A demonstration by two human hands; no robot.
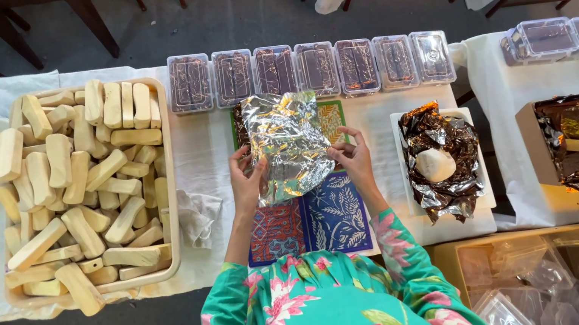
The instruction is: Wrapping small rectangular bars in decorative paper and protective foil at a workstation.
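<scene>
Seen from above, at a long table (204, 152) under a white cloth: a crinkled sheet of silver foil (288, 143) held up between both hands, just above a set of patterned cards (310, 224) in red, blue and green. Left hand (245, 184) pinching the foil's lower left edge, thumb on top and fingers tucked beneath; right hand (354, 160) gripping the lower right edge the same way, fingertips closed on the sheet. Foil spread mostly above and between the two hands, its upper part reaching toward a row of clear lidded boxes (310, 69) lined up along the far edge, each filled with something dark. Whether anything sits inside the foil cannot be told. To the left, well apart from the hands, a large shallow tray (175, 225) heaped with pale cream bars (79, 190), and a crumpled white cloth (198, 216) lying just beside its right rim. To the right, a white tray (478, 157) bearing dark shiny foil with a pale rounded lump (435, 164) on it. Farther right, a cardboard box (532, 149) holding more crumpled foil. Sleeves in green with pink flowers (265, 304) at the bottom.
</scene>
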